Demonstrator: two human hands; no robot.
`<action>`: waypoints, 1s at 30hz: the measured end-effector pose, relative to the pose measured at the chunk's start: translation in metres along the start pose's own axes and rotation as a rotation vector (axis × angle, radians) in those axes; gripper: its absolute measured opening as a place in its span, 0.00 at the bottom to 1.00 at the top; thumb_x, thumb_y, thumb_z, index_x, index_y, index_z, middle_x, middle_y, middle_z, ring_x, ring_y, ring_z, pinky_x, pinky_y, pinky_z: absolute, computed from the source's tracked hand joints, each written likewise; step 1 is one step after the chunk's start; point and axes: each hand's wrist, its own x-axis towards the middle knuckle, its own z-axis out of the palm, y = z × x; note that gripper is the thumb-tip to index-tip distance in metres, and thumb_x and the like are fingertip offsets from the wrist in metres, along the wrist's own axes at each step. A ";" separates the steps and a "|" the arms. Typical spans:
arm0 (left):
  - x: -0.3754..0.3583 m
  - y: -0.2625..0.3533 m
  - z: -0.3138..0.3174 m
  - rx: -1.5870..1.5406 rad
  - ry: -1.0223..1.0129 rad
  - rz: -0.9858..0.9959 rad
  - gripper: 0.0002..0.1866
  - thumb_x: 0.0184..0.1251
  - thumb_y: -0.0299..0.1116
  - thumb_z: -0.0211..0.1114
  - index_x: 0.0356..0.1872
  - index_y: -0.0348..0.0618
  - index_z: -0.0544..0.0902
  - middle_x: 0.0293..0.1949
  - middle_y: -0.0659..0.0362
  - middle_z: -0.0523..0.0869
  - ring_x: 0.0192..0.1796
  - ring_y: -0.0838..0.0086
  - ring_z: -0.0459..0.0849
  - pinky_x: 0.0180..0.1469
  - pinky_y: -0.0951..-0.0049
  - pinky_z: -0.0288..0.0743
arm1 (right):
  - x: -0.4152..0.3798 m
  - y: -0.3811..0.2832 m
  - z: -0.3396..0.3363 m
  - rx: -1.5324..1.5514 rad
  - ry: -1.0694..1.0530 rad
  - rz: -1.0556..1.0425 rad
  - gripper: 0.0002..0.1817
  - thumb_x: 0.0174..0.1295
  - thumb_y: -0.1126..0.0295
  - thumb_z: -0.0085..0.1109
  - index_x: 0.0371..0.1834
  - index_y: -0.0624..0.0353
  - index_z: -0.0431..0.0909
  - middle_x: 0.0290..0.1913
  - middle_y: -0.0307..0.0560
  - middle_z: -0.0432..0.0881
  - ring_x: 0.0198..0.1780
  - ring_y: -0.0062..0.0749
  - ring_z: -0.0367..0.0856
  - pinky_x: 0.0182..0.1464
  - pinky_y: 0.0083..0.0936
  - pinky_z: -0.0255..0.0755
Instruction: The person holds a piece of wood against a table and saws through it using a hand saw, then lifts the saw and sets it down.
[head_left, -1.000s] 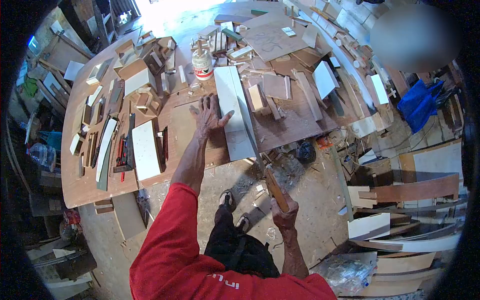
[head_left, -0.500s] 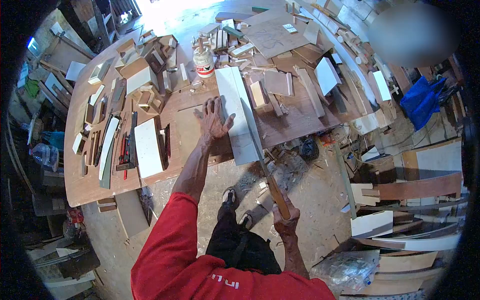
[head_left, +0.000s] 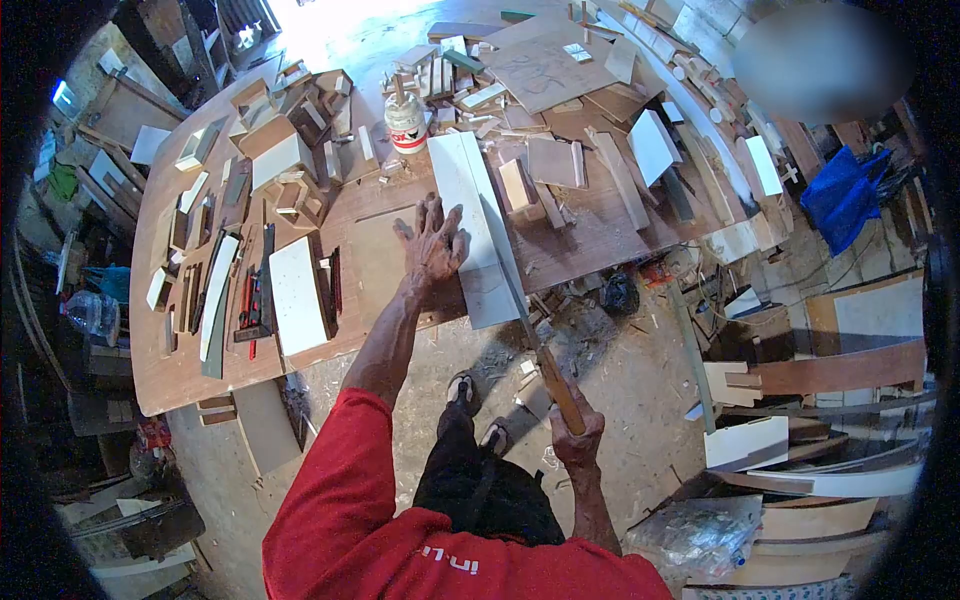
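The table (head_left: 380, 190) spans the upper middle of the frame. On it, the long board (head_left: 465, 215) lies centrally, its near end jutting past the edge; the jar (head_left: 405, 125) stands left of its far end. The loose panel (head_left: 298, 295) lies further left. Lower right, the plastic bag (head_left: 695, 535) seems to rest against offcuts (head_left: 815, 520).

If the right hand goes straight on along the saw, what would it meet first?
The right hand would probably first meet the near end of the long white board, where the saw reaches it; depth is unclear from this one view.
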 end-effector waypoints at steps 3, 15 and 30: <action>-0.005 0.010 0.008 0.008 0.044 -0.016 0.32 0.61 0.44 0.55 0.69 0.56 0.65 0.74 0.49 0.55 0.77 0.49 0.48 0.63 0.19 0.38 | -0.002 -0.002 0.003 0.044 0.007 0.044 0.26 0.53 0.75 0.59 0.58 0.69 0.75 0.34 0.54 0.86 0.33 0.32 0.84 0.37 0.27 0.76; -0.018 0.048 0.031 -0.085 0.059 -0.258 0.32 0.66 0.43 0.52 0.72 0.47 0.60 0.75 0.47 0.55 0.77 0.51 0.47 0.70 0.32 0.38 | -0.006 -0.013 0.009 0.056 0.038 0.078 0.23 0.57 0.73 0.57 0.58 0.67 0.75 0.38 0.52 0.84 0.37 0.33 0.83 0.42 0.27 0.75; -0.023 0.063 0.033 0.052 0.008 -0.243 0.35 0.61 0.37 0.52 0.74 0.53 0.59 0.78 0.61 0.47 0.79 0.60 0.47 0.72 0.38 0.39 | -0.013 -0.007 0.007 0.050 0.040 -0.029 0.27 0.57 0.73 0.56 0.62 0.65 0.72 0.38 0.55 0.84 0.34 0.36 0.84 0.40 0.28 0.77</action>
